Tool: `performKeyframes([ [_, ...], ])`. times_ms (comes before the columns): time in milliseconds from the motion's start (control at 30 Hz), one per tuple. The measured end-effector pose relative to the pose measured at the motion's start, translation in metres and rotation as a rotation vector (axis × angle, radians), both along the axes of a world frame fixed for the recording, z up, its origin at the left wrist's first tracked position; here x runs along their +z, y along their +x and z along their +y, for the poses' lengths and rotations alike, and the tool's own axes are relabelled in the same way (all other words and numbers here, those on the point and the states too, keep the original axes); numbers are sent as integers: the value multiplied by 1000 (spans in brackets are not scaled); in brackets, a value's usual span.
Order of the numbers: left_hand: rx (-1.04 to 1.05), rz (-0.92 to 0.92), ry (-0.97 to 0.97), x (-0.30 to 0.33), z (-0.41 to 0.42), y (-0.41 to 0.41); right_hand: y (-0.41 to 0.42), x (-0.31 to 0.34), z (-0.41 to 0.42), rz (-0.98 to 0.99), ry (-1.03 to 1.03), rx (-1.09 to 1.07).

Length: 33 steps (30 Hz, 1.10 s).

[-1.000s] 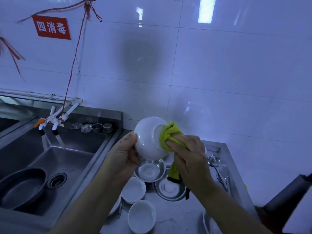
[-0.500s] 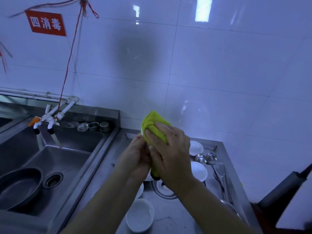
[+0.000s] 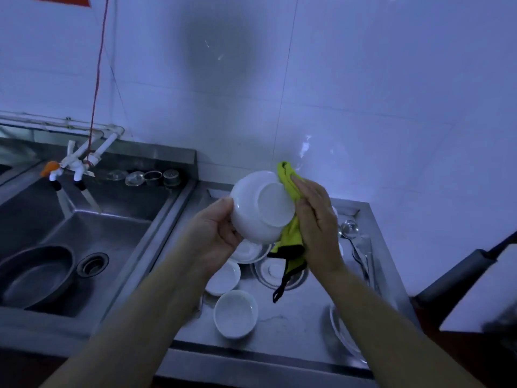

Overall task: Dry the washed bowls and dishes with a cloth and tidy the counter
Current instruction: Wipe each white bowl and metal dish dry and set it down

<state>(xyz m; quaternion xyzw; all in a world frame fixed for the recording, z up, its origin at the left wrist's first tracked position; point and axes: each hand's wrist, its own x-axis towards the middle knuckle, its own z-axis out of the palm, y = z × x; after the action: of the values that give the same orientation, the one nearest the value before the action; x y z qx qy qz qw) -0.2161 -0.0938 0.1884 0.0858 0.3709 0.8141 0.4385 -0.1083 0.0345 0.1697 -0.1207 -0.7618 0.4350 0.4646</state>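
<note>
Sink [image 3: 112,236] left of counter [image 3: 296,326]; pan [image 3: 33,275] in sink; bowls [image 3: 235,313] on counter

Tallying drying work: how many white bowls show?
4 bowls: one in the left hand, one partly hidden below it, two nearer on the counter; others may hide behind the right hand.

the white bowl [image 3: 260,207], hidden behind the yellow-green cloth [image 3: 289,219] half a second ago, now shows its base, the right hand [image 3: 314,219] flattened beside it.

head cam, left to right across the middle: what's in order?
Dark pan → sink drain → left hand → white bowl → yellow cloth → right hand → spoon.
</note>
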Motion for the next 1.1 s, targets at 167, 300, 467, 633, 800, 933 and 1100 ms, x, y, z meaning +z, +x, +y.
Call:
performKeyframes([
  [167, -111, 345, -154, -21, 11, 5, 8, 3, 22, -275, 90, 37],
  [300, -204, 541, -289, -58, 25, 22, 27, -14, 38, -303, 153, -101],
  [467, -288, 914, -638, -128, 47, 37, 71, -39, 60, -320, -54, -286],
  [633, -430, 1384, -883, -199, 72, 51, 102, -64, 70, -423, -180, -324],
  [800, -598, 1714, -988, -247, 96, 56, 118, -92, 89, -446, -303, -325],
  [933, -756, 1972, -969, -257, 111, 63, 121, -113, 106, -446, -344, -331],
  [1100, -820, 1905, -1106, -281, 116, 69, 120, -130, 123, -432, -332, -304],
])
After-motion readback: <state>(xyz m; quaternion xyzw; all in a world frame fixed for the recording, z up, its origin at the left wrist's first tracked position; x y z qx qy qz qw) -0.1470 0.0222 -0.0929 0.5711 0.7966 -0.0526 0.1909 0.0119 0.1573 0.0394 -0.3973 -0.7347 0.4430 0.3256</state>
